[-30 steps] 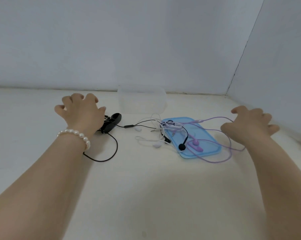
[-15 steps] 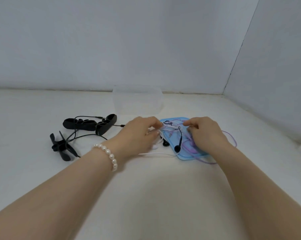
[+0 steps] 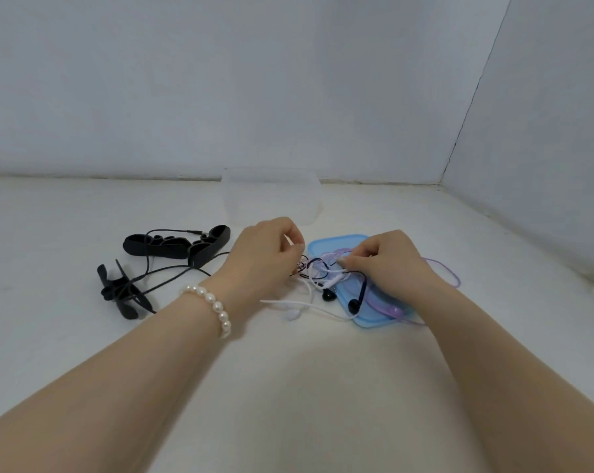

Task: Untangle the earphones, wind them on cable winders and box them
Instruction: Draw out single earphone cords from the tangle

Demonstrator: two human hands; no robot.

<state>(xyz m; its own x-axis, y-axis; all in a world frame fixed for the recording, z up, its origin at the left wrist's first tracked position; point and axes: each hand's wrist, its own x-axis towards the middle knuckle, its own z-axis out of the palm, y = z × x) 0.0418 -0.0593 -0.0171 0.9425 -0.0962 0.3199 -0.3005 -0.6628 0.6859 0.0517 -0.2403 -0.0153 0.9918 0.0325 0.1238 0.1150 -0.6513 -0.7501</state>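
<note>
White, black and purple earphones (image 3: pixel 326 278) tangled at the blue lid (image 3: pixel 374 315).
My left hand (image 3: pixel 268 257) and right hand (image 3: pixel 387 261) both pinch cables of the knot.

bare staged recording booth, plain blue-grey wall panels (image 3: pixel 288 80), white tabletop (image 3: pixel 288 387)

There is a single view, from a camera worn on the person's head. It faces forward and down across the white table (image 3: pixel 288 387) toward the corner where two pale grey walls (image 3: pixel 322 80) meet, close above both forearms.
</note>
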